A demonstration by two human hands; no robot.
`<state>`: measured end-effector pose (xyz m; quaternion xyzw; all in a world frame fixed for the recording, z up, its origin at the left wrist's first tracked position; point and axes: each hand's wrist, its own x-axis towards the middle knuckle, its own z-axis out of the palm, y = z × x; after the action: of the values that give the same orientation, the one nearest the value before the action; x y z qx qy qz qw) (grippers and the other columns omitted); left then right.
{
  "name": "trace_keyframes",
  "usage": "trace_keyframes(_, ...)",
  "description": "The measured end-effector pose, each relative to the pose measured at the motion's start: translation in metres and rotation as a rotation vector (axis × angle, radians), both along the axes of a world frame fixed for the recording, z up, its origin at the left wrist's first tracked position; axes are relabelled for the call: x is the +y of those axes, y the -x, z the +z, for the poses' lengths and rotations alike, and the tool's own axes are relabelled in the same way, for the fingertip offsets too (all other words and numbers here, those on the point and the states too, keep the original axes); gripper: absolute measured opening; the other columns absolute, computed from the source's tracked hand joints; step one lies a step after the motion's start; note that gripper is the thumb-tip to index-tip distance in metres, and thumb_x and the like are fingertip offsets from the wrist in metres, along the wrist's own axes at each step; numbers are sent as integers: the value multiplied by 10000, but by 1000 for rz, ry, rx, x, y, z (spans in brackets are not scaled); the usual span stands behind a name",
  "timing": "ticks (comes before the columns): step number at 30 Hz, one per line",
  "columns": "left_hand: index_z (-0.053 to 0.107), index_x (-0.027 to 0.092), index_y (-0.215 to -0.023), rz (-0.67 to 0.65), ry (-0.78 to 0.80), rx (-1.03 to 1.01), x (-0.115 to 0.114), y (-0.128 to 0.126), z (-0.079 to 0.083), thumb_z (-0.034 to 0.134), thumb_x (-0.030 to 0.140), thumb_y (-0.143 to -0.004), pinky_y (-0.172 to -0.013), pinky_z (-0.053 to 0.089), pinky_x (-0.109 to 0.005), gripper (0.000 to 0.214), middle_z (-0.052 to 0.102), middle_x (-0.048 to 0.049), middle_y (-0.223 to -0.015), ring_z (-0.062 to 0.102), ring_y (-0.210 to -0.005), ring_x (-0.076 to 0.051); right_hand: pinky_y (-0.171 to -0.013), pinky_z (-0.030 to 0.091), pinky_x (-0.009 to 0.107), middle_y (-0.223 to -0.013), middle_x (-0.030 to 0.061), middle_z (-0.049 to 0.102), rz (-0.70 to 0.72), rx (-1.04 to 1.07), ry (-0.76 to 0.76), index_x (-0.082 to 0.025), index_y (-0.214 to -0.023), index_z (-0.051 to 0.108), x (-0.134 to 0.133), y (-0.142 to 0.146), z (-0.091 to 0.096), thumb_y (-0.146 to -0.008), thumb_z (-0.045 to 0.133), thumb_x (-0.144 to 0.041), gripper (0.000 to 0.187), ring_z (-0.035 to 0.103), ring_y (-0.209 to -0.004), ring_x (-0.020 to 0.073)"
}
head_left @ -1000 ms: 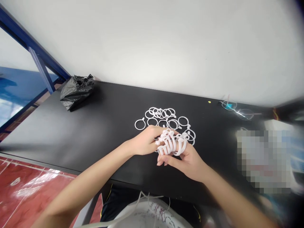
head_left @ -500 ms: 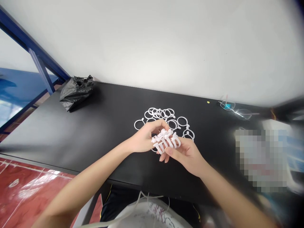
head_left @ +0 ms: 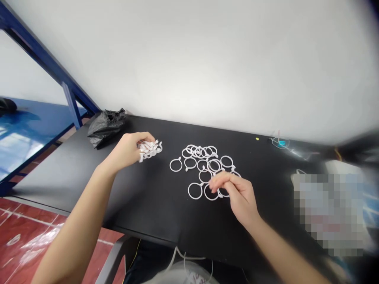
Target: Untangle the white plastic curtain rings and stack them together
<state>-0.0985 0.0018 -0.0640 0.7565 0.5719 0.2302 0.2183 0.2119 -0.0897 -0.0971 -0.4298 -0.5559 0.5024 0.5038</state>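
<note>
My left hand (head_left: 127,152) is closed round a bunch of white plastic rings with small tabs (head_left: 150,150), stacked side by side above the left part of the table. More rings of this kind, like curtain rings (head_left: 195,191), lie loose on the black tabletop, several of them overlapping. Over the near right side of these loose rings is my right hand (head_left: 241,195), its fingers curled together and pointing left. It covers part of some rings, and whether anything is between its fingertips is hidden.
A crumpled black plastic bag (head_left: 107,125) sits at the table's back left, by a blue metal frame (head_left: 72,104). Clear-lensed glasses (head_left: 281,142) lie near the wall at the back right. A pixelated object (head_left: 328,215) is on the right. The black table (head_left: 154,209) has a near edge.
My hands have parted. My left hand has moved left with the bunch of rings, while my right hand has let go of it and is over the loose rings.
</note>
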Motion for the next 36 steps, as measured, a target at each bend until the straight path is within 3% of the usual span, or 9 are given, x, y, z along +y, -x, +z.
trace_keyframes(4,685,159,-922,18,148,71,19,30,-11,429,157,-616,-671,470,-246,398,725,-23,-857,641,-763,-189,-388,194,224,-433,-41,359,98,185,101,-195,-438,382,2,-2,-11,-701,453,-92,291,321,-399,74)
trace_keyframes(7,677,176,-935,28,229,66,34,36,-22,467,254,-624,-666,509,-259,383,736,-28,-888,669,-790,-212,-390,112,218,-434,-62,267,157,242,165,-201,-438,304,4,-2,-19,-620,436,-106,244,228,-392,53)
trace_keyframes(10,676,185,-972,60,161,51,44,37,-31,497,317,-652,-795,533,-305,389,742,-51,-963,677,-918,-243,-386,112,209,-444,-69,247,149,291,168,-203,-453,290,6,-3,-22,-626,455,-115,255,206,-400,49)
trace_keyframes(15,656,184,-1037,67,127,64,42,31,-43,507,276,-622,-885,531,-344,451,719,-68,-1060,668,-1003,-261,-369,166,207,-422,-95,243,209,324,309,-203,-588,467,10,-3,-22,-880,467,-383,343,173,-376,60)
trace_keyframes(21,557,157,-1210,130,7,101,26,10,-55,499,269,-729,-1066,412,-455,497,612,-126,-1240,548,-1194,-300,-395,144,225,-419,-82,249,69,245,251,-216,-512,320,11,-5,-27,-926,476,-526,540,201,-385,56)
trace_keyframes(28,500,197,-1312,137,28,270,12,-17,-42,460,210,-800,-1065,352,-592,514,503,-130,-1413,424,-1312,-369,-421,230,227,-492,-80,357,0,150,208,-204,-781,550,9,-7,-23,-954,369,-395,315,259,-408,79)
trace_keyframes(30,503,172,-1302,92,-70,264,6,-33,-36,446,190,-817,-1103,315,-577,489,475,-148,-1433,391,-1347,-352,-428,270,231,-568,-63,470,-12,124,163,-220,-864,569,11,-6,-22,-894,405,-258,171,328,-417,84)
trace_keyframes(32,499,174,-1294,-87,-157,190,-1,-49,-32,436,172,-832,-1156,274,-526,467,469,-132,-1436,395,-1355,-301,-460,294,241,-593,-38,521,-34,65,39,-202,-735,582,12,-7,-22,-776,431,-129,172,405,-458,92)
trace_keyframes(36,497,229,-1262,-378,-109,152,-15,-72,-28,451,121,-813,-1190,218,-529,464,552,-75,-1302,493,-1242,-251,-472,201,258,-435,-39,372,-46,53,-88,-184,-420,386,14,-10,-25,-603,403,-75,214,326,-448,78)
